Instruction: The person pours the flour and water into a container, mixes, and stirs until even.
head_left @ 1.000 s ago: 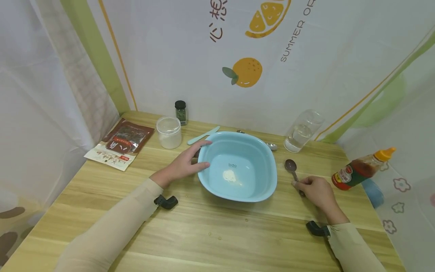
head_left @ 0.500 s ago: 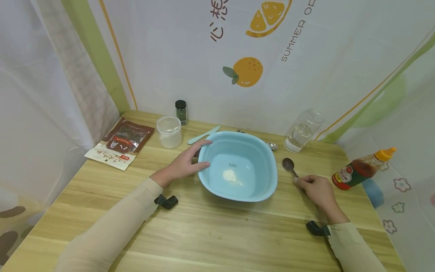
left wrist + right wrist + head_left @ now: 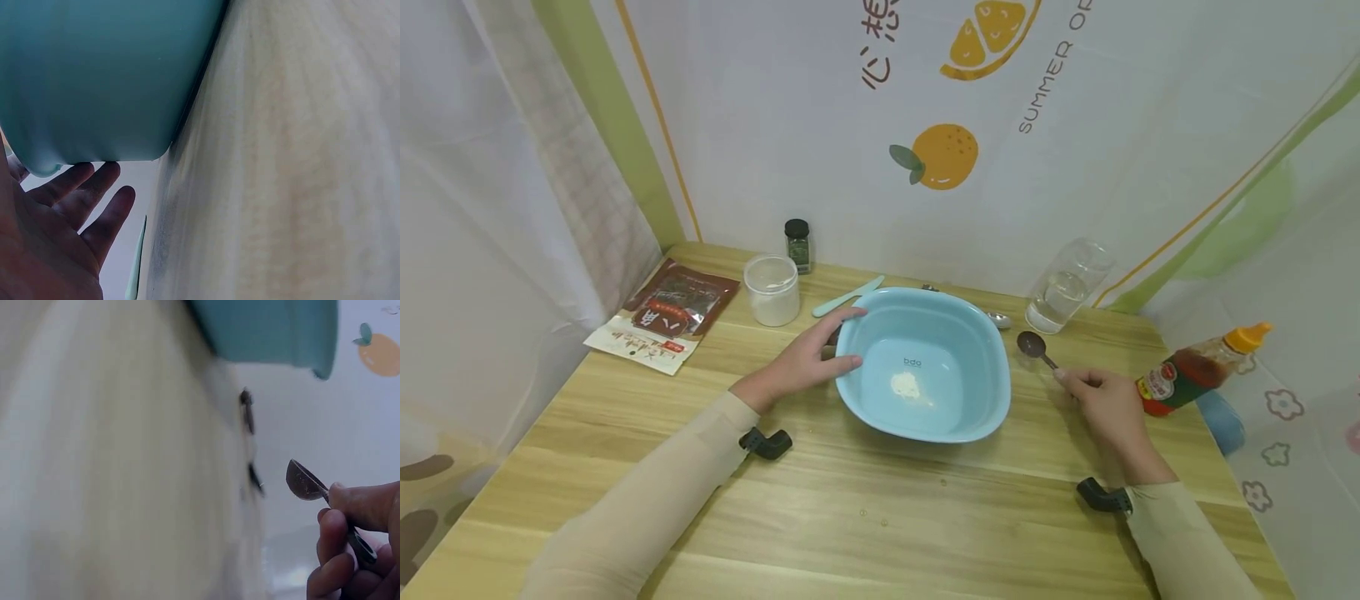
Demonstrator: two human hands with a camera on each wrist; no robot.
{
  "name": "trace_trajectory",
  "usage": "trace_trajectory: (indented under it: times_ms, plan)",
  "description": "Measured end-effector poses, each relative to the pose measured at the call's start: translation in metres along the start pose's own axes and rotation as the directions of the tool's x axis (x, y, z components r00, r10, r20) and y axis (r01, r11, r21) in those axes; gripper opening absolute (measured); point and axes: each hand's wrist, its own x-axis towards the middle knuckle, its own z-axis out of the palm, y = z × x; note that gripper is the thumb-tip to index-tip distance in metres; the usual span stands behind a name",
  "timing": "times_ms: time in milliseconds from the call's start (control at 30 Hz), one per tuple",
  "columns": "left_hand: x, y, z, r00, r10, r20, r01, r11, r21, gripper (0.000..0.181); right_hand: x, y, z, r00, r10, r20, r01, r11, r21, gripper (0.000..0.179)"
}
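A light blue plastic basin (image 3: 925, 392) stands in the middle of the wooden table. My left hand (image 3: 805, 360) holds its left rim, thumb over the edge and fingers against the outer wall; the left wrist view shows the fingertips (image 3: 111, 170) at the basin's side. On the right, my right hand (image 3: 1108, 408) pinches the handle of a dark brown measuring spoon (image 3: 1032, 344) between thumb and fingers. In the right wrist view its deep round bowl (image 3: 304, 482) is raised above the table, and the handle's end, with a hole, shows below the fingers.
A glass of water (image 3: 1060, 296), a metal spoon (image 3: 998, 320) and a mint green knife (image 3: 850, 297) lie or stand behind. A sauce bottle (image 3: 1195, 375) is right of my right hand. At the left are a white-filled jar (image 3: 772, 292), a spice bottle (image 3: 798, 246) and a spice packet (image 3: 670, 312).
The measuring spoon has come up from the table in my right hand, which shifted slightly upward and right. My left hand and the basin stay as they were.
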Motion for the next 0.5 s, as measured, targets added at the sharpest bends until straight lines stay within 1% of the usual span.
trace_trajectory:
  times_ms: [167, 267, 333, 500]
  plan:
    - [0.000, 0.000, 0.000, 1.000, -0.003, 0.000, 0.003, 1.000, 0.002, 0.074, 0.002, -0.020, -0.007, 1.000, -0.021, 0.007, 0.021, 1.000, -0.001, 0.069]
    - [0.000, 0.000, 0.000, 1.000, -0.002, 0.000, 0.002, 1.000, 0.006, 0.074, 0.004, -0.032, -0.011, 0.999, -0.039, -0.002, 0.039, 0.999, 0.015, 0.067]
    - [0.000, -0.001, -0.001, 1.000, 0.002, 0.000, -0.002, 1.000, 0.005, 0.074, 0.004, -0.041, -0.011, 0.999, -0.052, -0.011, 0.053, 0.998, 0.047, 0.065]
    - [0.000, -0.002, -0.001, 1.000, 0.008, 0.000, -0.008, 1.000, 0.005, 0.073, 0.004, -0.063, -0.005, 0.994, -0.105, -0.027, 0.106, 0.991, 0.084, 0.059]
